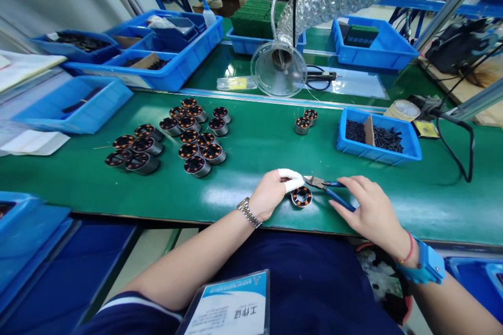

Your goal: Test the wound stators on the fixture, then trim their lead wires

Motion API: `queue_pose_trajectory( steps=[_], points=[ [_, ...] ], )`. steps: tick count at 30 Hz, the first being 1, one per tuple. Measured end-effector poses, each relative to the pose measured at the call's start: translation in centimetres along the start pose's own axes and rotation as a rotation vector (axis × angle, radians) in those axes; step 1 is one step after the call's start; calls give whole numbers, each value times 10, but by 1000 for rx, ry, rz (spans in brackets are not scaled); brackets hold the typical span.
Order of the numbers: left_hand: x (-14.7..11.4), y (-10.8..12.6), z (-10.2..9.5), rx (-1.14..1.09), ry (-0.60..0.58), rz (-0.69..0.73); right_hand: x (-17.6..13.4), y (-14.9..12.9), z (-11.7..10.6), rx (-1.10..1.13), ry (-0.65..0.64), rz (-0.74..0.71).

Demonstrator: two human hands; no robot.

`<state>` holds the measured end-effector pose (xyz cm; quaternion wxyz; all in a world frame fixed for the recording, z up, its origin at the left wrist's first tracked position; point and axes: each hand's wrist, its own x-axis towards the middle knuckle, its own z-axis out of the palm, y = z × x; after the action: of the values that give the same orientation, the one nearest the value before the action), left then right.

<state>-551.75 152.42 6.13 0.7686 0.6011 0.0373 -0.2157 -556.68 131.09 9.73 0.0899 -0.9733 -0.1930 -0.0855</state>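
My right hand (367, 204) is wrapped around the blue handles of a pair of pliers (315, 182), whose handles stand spread apart. The metal jaws reach left to the fingertips of my left hand (273, 191). White covers sit on two of those fingers, which are pinched together; what lies between them is too small to make out. Just below the jaws and beside my left fingertips, a motor stator (302, 197) with orange-copper windings rests on the green table (259, 152), its ring opening facing up.
Several more stators (196, 166) stand in groups on the left, and two stators (302, 125) stand farther back. A blue bin (377, 156) of black pieces is at the right. A clear extraction hood (279, 70) hangs at the back centre. A blue tray (74, 104) lies far left.
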Motion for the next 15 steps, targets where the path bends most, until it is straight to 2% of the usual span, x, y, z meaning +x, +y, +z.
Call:
queue_pose_trajectory(
  steps=[15],
  points=[
    [-1,1,0,-9,-10,-5,5,-5,-2,53,-69,39]
  ],
)
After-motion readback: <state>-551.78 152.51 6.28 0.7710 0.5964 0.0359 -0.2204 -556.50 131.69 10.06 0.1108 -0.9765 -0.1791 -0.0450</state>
